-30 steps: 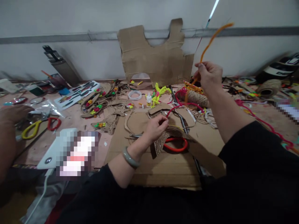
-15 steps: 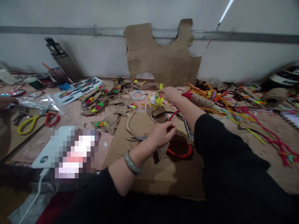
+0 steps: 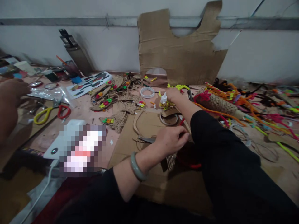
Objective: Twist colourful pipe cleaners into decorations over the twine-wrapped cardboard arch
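My left hand [image 3: 171, 140], with a green bangle [image 3: 137, 168] at the wrist, is curled closed above the cardboard sheet [image 3: 130, 152]. Whatever its fingers hold, if anything, is hidden. Below it a ribbed, cord-covered piece [image 3: 171, 161] shows in part, with scissor blades [image 3: 148, 140] sticking out to the left. Farther forward, my right hand [image 3: 174, 94] reaches behind a small white-capped glue bottle [image 3: 163, 99], its fingers bent down among yellow fuzzy stems [image 3: 178, 87]. Its fingertips are partly hidden. A curved cardboard strip [image 3: 137, 124] lies on the sheet.
Cord-covered shapes with coloured flowers [image 3: 116, 96] pile up left of centre. A twine roll [image 3: 217, 102] and tangled coloured stems fill the right. Yellow-and-red-handled scissors [image 3: 44, 115], a white power bank [image 3: 63, 140] and another person's hand [image 3: 11, 96] are at left. Cut cardboard [image 3: 179, 53] leans on the wall.
The view has swung, so the surroundings sit farther right. My right hand has moved slightly among the yellow stems. My left hand stays over the sheet. The other person's hand shows more at left.
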`<state>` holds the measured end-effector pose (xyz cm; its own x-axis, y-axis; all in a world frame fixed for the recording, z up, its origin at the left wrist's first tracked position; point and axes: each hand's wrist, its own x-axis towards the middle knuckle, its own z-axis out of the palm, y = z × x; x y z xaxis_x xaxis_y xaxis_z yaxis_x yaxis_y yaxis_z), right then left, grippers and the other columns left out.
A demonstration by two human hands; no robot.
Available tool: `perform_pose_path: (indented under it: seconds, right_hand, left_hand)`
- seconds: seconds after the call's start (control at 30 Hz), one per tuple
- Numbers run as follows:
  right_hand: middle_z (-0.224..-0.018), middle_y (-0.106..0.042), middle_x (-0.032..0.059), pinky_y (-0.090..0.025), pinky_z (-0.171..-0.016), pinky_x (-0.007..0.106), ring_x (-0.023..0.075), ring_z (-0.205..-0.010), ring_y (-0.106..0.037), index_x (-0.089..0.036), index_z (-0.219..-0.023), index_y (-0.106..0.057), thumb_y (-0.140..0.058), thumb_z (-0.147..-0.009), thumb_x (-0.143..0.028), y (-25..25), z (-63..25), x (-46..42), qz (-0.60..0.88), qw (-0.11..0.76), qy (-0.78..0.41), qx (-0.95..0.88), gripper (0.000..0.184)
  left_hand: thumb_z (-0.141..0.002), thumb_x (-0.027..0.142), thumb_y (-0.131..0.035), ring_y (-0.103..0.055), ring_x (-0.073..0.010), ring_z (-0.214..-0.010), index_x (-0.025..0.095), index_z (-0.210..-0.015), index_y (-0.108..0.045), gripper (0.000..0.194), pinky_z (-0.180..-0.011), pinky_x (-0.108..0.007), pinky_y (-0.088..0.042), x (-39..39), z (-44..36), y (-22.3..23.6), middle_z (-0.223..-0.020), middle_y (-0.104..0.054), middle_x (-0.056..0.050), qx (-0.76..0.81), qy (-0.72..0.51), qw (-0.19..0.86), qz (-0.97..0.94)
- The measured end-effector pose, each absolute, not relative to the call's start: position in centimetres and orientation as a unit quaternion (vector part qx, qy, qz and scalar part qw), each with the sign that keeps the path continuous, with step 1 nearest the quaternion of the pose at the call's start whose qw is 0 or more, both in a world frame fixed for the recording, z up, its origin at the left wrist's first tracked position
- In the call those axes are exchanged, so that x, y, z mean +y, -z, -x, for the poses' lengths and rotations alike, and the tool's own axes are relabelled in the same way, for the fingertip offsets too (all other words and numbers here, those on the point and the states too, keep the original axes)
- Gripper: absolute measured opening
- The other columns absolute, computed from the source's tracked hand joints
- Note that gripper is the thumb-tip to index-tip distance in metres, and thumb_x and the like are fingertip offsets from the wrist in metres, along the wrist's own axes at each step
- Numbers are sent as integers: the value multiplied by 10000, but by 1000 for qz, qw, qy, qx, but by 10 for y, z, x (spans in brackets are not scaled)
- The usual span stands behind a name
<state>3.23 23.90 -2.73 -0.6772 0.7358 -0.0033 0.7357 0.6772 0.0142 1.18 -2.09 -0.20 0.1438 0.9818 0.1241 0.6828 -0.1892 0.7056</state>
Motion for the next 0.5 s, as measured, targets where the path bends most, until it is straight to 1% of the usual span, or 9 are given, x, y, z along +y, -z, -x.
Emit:
perform_pose_path:
  seconds: [0.07, 0.13, 0.17, 0.23, 0.27, 0.3, 0.37, 0.43, 0.5]
  right_hand:
    - [-1097, -717, 174, -498, -829, 374, 285, -1002, -666, -135, -1094, -708, -492, -847, -149, 22, -40, 242, -436, -44, 0, 899, 329]
    - [-1113, -706, 151, -511, -808, 355, 245, -989, -665, -138, -1168, -655, -402, -887, -136, 16, -50, 248, -469, -124, 18, 874, 379]
    - [-1076, -709, 139, -520, -783, 341, 224, -954, -669, -132, -1159, -642, -381, -891, -129, 12, -56, 253, -481, -182, 45, 856, 374]
    - [-949, -711, 101, -528, -727, 320, 189, -851, -673, -136, -1033, -646, -444, -867, -135, 4, -69, 262, -472, -371, 179, 779, 262]
    - [-902, -703, 76, -527, -699, 305, 168, -805, -669, -151, -970, -635, -478, -855, -142, -1, -75, 266, -450, -444, 241, 737, 195]
    - [-869, -693, 53, -522, -668, 287, 149, -763, -662, -166, -927, -616, -502, -851, -154, -7, -82, 269, -427, -496, 288, 699, 137]
    - [-824, -678, 21, -496, -591, 238, 114, -678, -641, -187, -888, -580, -526, -857, -171, -19, -97, 269, -407, -542, 341, 651, 64]
    - [-771, -664, -2, -467, -527, 199, 94, -615, -622, -198, -880, -565, -540, -863, -165, -34, -112, 262, -407, -560, 370, 620, 45]
    - [-709, -643, -22, -466, -505, 185, 89, -587, -622, -209, -885, -558, -551, -870, -162, -48, -126, 248, -403, -566, 392, 604, 50]
  left_hand:
    - [-906, 348, -484, -658, -203, -718, 175, -882, -698, 276, -673, -310, -461, -21, -12, 3, -776, -731, -73, 583, -295, 254, -713]
    - [-903, 343, -489, -651, -197, -704, 171, -883, -696, 270, -669, -309, -458, -20, -12, 4, -769, -727, -71, 578, -302, 258, -713]
    - [-901, 337, -492, -649, -195, -702, 170, -882, -696, 265, -669, -308, -457, -20, -12, 5, -773, -727, -71, 575, -307, 262, -712]
    - [-897, 328, -497, -648, -194, -706, 166, -871, -694, 256, -669, -306, -458, -20, -11, 6, -783, -727, -76, 571, -317, 270, -708]
    - [-895, 325, -499, -647, -194, -704, 164, -862, -693, 254, -667, -305, -459, -20, -11, 6, -781, -726, -78, 569, -321, 274, -705]
    - [-893, 321, -500, -646, -193, -699, 163, -855, -692, 251, -664, -304, -461, -20, -11, 6, -776, -724, -80, 567, -326, 278, -703]
    - [-890, 310, -502, -644, -189, -690, 162, -849, -688, 242, -664, -302, -465, -20, -11, 7, -769, -722, -79, 562, -337, 285, -700]
    - [-887, 301, -503, -644, -182, -693, 166, -846, -684, 229, -673, -295, -471, -19, -11, 8, -776, -722, -75, 554, -354, 286, -697]
    - [-885, 300, -504, -640, -175, -694, 171, -838, -680, 223, -678, -286, -473, -19, -11, 9, -782, -721, -68, 547, -368, 287, -695]
